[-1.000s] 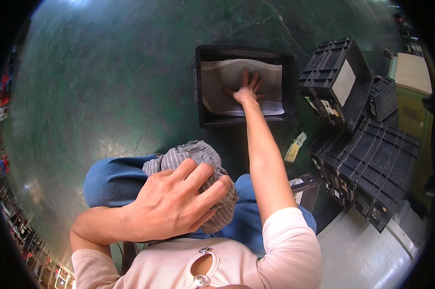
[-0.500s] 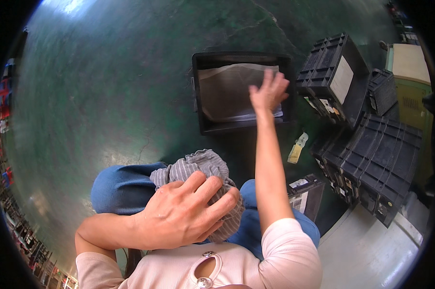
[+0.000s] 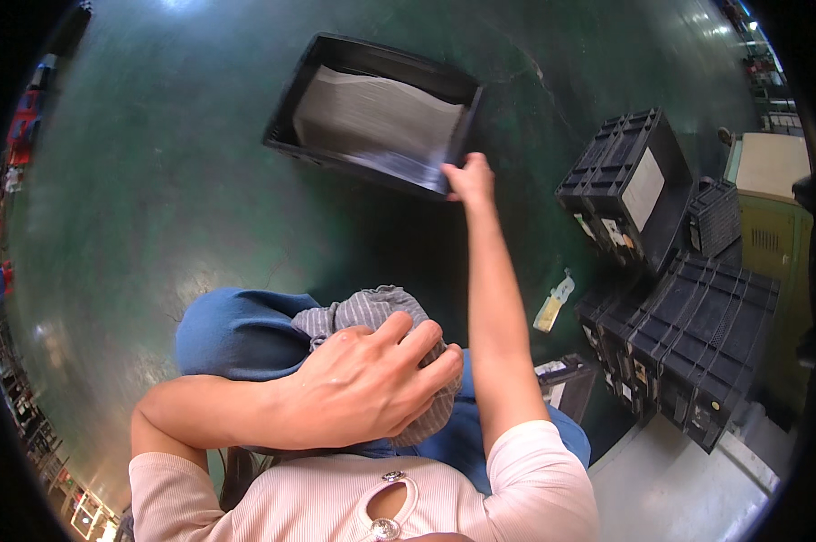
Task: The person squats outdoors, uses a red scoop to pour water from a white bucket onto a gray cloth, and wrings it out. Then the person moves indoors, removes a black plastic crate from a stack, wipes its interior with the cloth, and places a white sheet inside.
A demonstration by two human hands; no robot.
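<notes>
Out in front on the floor, a black plastic crate (image 3: 394,68) sits tilted askew, its near right corner closest to me. A greyish sheet (image 3: 372,113) lines its bottom; I cannot make out whether it is paper or plastic. Stretched far forward, my right hand (image 3: 471,178) is closed on the rim at that corner, thumb inside the crate. A bunched grey striped cloth (image 3: 354,313) rests on my lap. Over it lies my left hand (image 3: 372,375), fingers curled round the cloth.
Stacked black crates (image 3: 697,334) stand on the right, with another crate (image 3: 638,181) on its side behind them. A small yellow-and-white packet (image 3: 552,304) lies on the green floor (image 3: 182,181). Beyond the crates is a greenish cabinet (image 3: 769,244). Shelving runs along the far left.
The crate has shifted left and away from me and turned clockwise. My right hand went from hovering open over it to gripping its corner. My left hand stays on the cloth.
</notes>
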